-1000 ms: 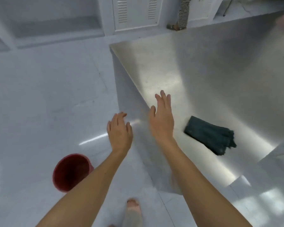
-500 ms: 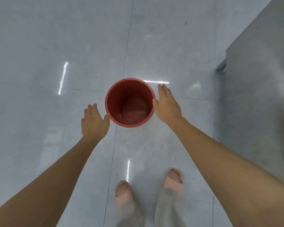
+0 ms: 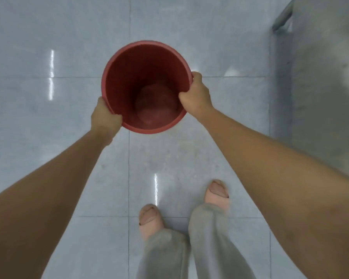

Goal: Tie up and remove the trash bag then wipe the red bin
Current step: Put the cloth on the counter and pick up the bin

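Hands: your left hand and right hand each clasp the rim of the red bin, ahead of your feet; lifted or not, cannot tell | Step: no bag shows inside; wiping looks due | Next: you need a cloth, none in view.

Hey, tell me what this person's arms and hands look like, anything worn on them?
The left arm and right arm are bare, with no sleeves in view. The left hand and right hand wear no gloves. No watch, bracelet or ring shows, though parts of both hands are hidden.
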Tool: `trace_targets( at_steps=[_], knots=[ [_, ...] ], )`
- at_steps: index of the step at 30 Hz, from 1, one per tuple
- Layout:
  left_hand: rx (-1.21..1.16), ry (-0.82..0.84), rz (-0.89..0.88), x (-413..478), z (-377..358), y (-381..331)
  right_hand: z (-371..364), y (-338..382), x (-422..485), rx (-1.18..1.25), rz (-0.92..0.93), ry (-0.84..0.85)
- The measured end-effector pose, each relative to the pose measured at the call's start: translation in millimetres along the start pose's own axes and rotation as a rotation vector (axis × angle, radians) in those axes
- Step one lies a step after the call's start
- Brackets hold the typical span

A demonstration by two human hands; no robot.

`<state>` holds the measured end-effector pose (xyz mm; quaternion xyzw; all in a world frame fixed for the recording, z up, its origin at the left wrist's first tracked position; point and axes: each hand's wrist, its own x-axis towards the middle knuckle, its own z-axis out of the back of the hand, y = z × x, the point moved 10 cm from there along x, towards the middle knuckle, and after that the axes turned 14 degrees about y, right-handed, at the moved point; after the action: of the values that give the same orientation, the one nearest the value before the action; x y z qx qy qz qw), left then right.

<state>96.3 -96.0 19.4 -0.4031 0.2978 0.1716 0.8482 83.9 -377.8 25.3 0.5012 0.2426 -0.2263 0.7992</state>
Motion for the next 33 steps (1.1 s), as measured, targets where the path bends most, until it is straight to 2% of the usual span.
trace_targets(
  at_steps=[3, 5, 11, 15, 22, 27, 33],
  knots=[
    [0.227, -0.012, -0.140, -52.3, -4.4, -34.3, 16.1, -34.0, -62.1, 0.177, -0.107, -0.088],
    [0.320, 0.051, -0.230, -88.0, -17.3, -52.7, 20.8, -67.9, -112.4, 0.260, -0.212, -0.152],
    [0.519, 0.340, -0.418, -180.8, -88.7, -78.0, 15.7, -169.6, -270.5, 0.490, -0.498, -0.390],
    [0.637, 0.573, -0.500, -245.7, -156.6, -67.0, -1.8, -234.7, -382.1, 0.649, -0.676, -0.550],
    [0.836, 0.851, -0.664, -373.2, -285.1, -54.9, -24.3, -323.6, -564.6, 0.919, -0.905, -0.794],
    [0.960, 0.934, -0.780, -458.8, -362.4, -55.4, -13.2, -378.7, -647.5, 1.043, -0.943, -0.941],
    [1.070, 0.944, -0.884, -504.1, -441.9, -72.8, 21.3, -435.1, -677.5, 1.185, -0.840, -1.035]
  ],
)
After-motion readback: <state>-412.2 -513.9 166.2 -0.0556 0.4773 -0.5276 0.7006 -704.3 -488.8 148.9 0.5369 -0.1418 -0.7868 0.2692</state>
